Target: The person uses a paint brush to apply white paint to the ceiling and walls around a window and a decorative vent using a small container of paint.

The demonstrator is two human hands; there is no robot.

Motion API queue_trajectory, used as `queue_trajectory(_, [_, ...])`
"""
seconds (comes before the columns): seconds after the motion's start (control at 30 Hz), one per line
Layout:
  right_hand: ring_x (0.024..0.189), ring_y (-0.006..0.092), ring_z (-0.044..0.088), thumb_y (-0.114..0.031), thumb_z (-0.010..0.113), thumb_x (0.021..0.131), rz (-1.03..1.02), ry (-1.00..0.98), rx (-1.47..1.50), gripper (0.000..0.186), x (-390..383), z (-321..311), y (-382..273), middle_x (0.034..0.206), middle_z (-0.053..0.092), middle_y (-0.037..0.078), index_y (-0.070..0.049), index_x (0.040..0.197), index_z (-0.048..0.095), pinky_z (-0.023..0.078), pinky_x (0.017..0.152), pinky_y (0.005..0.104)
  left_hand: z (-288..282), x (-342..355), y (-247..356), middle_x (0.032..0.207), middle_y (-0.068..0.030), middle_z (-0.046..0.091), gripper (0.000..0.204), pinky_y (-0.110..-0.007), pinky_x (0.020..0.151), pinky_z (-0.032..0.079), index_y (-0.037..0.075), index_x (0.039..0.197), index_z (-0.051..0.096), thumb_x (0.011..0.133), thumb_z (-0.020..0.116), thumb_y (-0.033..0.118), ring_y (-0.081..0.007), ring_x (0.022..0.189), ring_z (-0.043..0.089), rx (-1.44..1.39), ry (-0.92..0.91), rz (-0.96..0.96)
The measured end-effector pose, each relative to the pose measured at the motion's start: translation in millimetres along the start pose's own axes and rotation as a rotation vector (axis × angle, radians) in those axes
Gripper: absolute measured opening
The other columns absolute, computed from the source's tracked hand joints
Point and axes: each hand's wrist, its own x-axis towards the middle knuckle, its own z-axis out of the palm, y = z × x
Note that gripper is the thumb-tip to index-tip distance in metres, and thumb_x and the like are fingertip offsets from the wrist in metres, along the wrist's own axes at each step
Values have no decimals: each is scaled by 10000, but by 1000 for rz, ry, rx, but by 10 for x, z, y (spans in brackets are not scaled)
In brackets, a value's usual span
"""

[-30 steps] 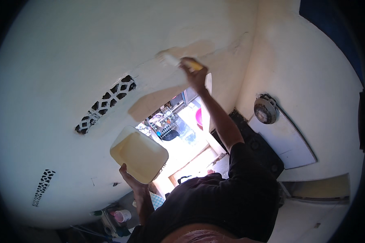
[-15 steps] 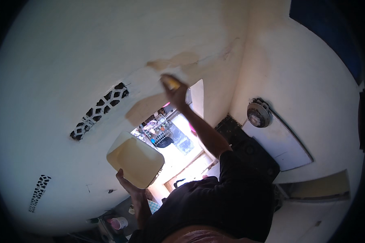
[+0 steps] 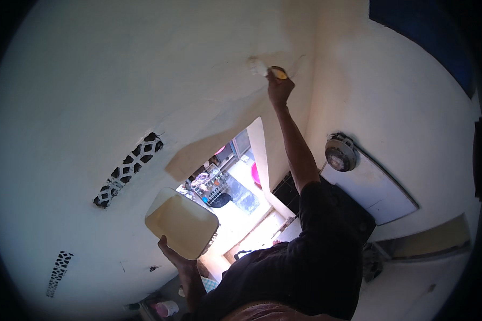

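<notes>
My right hand (image 3: 280,90) is raised high, gripping a brush (image 3: 279,73) with a yellow handle, its pale, blurred head on the cream wall (image 3: 209,64) near the corner, by a beige-stained patch and a crack. My left hand (image 3: 174,252) holds a cream rectangular plastic tray (image 3: 181,219) by its near edge, below the doorway's upper edge. The tray's interior is coated in pale cream.
A bright doorway (image 3: 243,195) shows a dish rack and pink basin outside. At right are a dark stove (image 3: 351,214), white board (image 3: 375,192) and blackened pot (image 3: 341,155). Perforated vents (image 3: 128,168) are on the wall; a pink-and-white bucket (image 3: 166,308) is at lower left.
My right hand with the brush swept down and left half a second ago and is now higher and further right, nearer the corner. The tray sits slightly lower in view.
</notes>
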Motion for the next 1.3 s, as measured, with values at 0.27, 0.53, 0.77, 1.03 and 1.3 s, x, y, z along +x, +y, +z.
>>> queue_trajectory(0.27, [827, 309, 705, -143, 714, 848, -139, -1, -117, 192, -505, 367, -415, 921, 710, 164, -32, 1003, 691, 540, 718, 364, 121, -17, -79, 1199, -105, 567, 568, -408, 871, 505, 39, 1320, 456, 920, 399, 439, -255, 1095, 581, -29, -44, -13])
queue_trajectory(0.53, [911, 140, 674, -80, 739, 842, -29, -623, 338, 219, -1358, 351, -1379, 990, 726, 92, -25, 1051, 705, 535, 812, 290, 252, -41, 3, 1163, -105, 567, 566, -402, 863, 507, 40, 1297, 462, 924, 402, 462, -248, 1076, 584, 68, -2, 46])
queue_trajectory(0.77, [679, 143, 670, -86, 718, 848, -144, 47, -48, 100, 68, 55, -117, 787, 716, 91, -4, 905, 714, 546, 641, 299, 62, 82, -18, 1127, -106, 588, 542, -393, 857, 509, 27, 1283, 479, 927, 415, 432, -239, 1034, 601, 62, -55, 57])
queue_trajectory(1.03, [797, 279, 710, -176, 729, 855, -269, 59, -201, 232, -918, 538, -585, 917, 716, 144, -21, 1025, 699, 551, 715, 350, -34, -92, 52, 1150, -103, 594, 543, -385, 865, 505, 27, 1282, 490, 925, 393, 425, -236, 1050, 601, -29, -27, 12])
queue_trajectory(1.3, [842, 205, 706, -49, 733, 831, -72, -650, 324, 231, -2212, 480, -1953, 930, 713, 121, -25, 1055, 680, 544, 744, 309, -207, -66, 243, 1061, -89, 599, 503, -366, 816, 516, 26, 1212, 524, 934, 372, 416, -225, 974, 613, 20, 106, 4])
